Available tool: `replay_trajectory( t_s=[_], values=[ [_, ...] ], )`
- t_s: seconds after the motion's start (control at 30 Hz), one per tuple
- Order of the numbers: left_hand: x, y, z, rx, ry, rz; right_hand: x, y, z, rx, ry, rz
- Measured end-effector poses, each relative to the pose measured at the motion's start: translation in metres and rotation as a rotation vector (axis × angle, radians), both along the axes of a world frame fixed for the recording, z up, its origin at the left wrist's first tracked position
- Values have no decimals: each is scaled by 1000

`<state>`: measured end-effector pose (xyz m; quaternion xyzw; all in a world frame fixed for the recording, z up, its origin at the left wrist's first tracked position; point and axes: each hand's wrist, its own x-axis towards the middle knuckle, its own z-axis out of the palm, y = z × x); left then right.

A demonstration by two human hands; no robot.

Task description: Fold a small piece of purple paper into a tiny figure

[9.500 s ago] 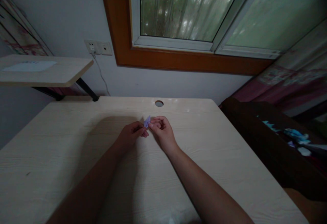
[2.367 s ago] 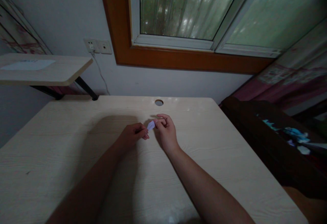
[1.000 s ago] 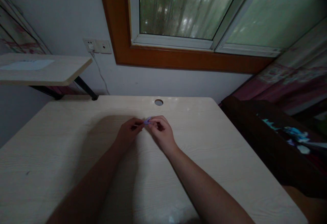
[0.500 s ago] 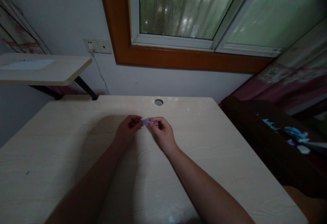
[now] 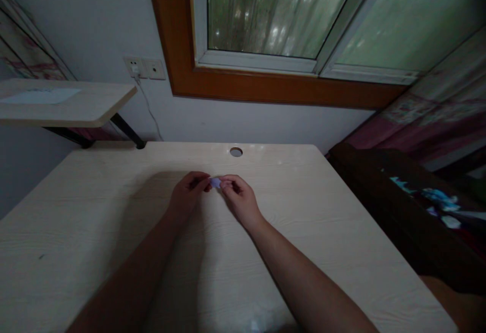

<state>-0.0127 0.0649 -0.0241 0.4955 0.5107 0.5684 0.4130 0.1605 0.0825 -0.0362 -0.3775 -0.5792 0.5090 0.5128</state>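
A small, flat, pale purple piece (image 5: 215,182), thin like folded paper, is stretched between my two hands just over the far middle of the desk (image 5: 304,211). My left hand (image 5: 187,189) pinches its left end between thumb and fingers. From the other side, my right hand (image 5: 240,194) has thumb and forefinger closed on its right end. Fingertips cover both ends, so its full shape is hidden. Both forearms reach in from the lower edge of the view.
A raised shelf (image 5: 114,101) with a paper sheet (image 5: 41,95) stands at the left on black legs. Behind the desk are a cable hole (image 5: 236,152), wall sockets (image 5: 144,68) and a window (image 5: 266,14). Dark furniture (image 5: 395,211) sits at the right.
The purple piece has turned slightly and shows a broader face between the fingertips. My fingers have shifted a little on it; both hands stay in nearly the same place.
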Motion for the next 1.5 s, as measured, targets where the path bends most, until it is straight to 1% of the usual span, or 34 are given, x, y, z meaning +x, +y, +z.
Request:
replay_trajectory(
  t_s=[0.2, 0.33, 0.47, 0.63, 0.8, 1.0, 1.2, 1.4, 1.5],
  values=[
    [1, -2, 2, -12, 27, -43, 0, 0, 2, -38, 37, 12],
    [0, -3, 1, -46, 64, -93, 1, 0, 3, -18, 33, -7],
    [-1, -3, -2, -41, 94, -97, 2, -1, 4, 5, 31, 8],
    [-1, -3, -3, -38, 114, -127, 1, -2, 3, -3, 62, 6],
    [0, -4, -5, -31, 70, -169, -1, 0, -1, -22, 127, 0],
    [1, -4, -8, -13, 56, -218, -1, 0, -2, -9, 82, -11],
    [3, -4, -6, -51, 1, -205, 0, -2, 0, 16, 37, -23],
    [2, -5, -3, -19, -28, -188, -2, -2, -1, 14, 38, 10],
    [1, -5, -4, -25, -13, -210, -2, -1, -2, 6, 27, 6]
  ],
)
